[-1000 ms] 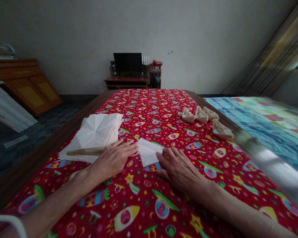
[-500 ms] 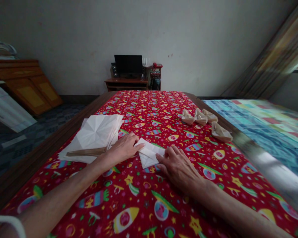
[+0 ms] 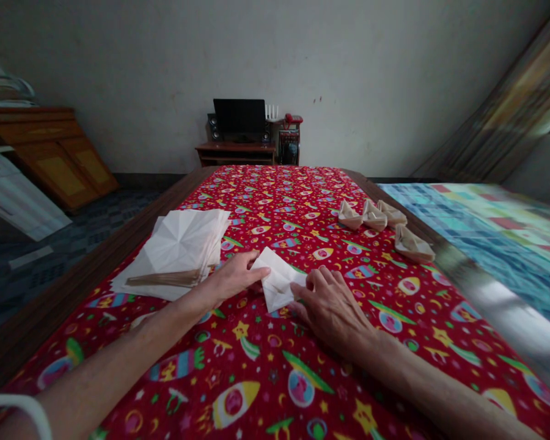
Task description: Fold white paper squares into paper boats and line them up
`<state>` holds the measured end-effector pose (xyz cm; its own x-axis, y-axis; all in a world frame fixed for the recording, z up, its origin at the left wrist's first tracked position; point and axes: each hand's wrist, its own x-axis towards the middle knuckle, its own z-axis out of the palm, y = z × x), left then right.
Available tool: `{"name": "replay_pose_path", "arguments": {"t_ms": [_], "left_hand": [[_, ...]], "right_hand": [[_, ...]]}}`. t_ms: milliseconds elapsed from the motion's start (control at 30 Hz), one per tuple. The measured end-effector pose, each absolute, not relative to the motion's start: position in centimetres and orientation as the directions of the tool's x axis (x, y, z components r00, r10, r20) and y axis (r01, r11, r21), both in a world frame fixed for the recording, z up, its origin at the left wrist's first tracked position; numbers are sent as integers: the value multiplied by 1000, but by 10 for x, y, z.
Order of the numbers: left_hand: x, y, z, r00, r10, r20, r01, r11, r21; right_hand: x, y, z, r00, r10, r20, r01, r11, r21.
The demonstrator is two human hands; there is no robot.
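Note:
A small white folded paper (image 3: 277, 282) lies between my two hands just above the red patterned cloth (image 3: 252, 354). My left hand (image 3: 239, 273) pinches its upper left edge, thumb on top and fingers behind. On the other side, my right hand (image 3: 325, 299) grips the right edge between thumb and curled fingers. Left of my left hand rests a stack of creased white paper sheets (image 3: 178, 238), with narrow brownish folded strips (image 3: 165, 279) lying on it. Several folded paper boats (image 3: 373, 215) stand at the right side of the cloth.
The cloth covers a long table with a dark wooden edge (image 3: 132, 235). A bed (image 3: 476, 232) adjoins on the right. Against the far wall stand a monitor (image 3: 239, 116) and a red telephone (image 3: 294, 118). Wooden cabinets (image 3: 59, 159) are at the left.
The left side of the folded paper has been lifted and tilted by my left hand. My right hand keeps its grip. The whole view has shifted slightly.

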<state>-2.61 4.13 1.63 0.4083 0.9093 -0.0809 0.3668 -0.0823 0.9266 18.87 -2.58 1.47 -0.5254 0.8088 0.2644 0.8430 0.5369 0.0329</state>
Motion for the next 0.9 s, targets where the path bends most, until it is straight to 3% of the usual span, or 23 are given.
{"name": "replay_pose_path", "arguments": {"t_ms": [433,500,600,700,800,900], "left_hand": [[-12,25,24,310,950,-26,240,-52,969],[-12,24,28,266,964,4,265,-77,961],[-16,24,33,269,938,219,322,-302,897],[-21,22,38,386,819,425,354,-557,751],[-24,18,42,490,679,547,386,-731,562],[-24,15,43,634,543,551,364,-838,407]], "right_hand": [[188,-18,10,-566,716,409,804,589,82],[193,-15,12,-536,699,473,804,594,34],[201,-12,20,-509,687,518,758,643,-107],[209,-11,33,-486,776,401,697,622,-358],[218,-6,46,-443,887,127,647,415,-640],[225,5,52,-566,806,-175,567,226,-792]]}}
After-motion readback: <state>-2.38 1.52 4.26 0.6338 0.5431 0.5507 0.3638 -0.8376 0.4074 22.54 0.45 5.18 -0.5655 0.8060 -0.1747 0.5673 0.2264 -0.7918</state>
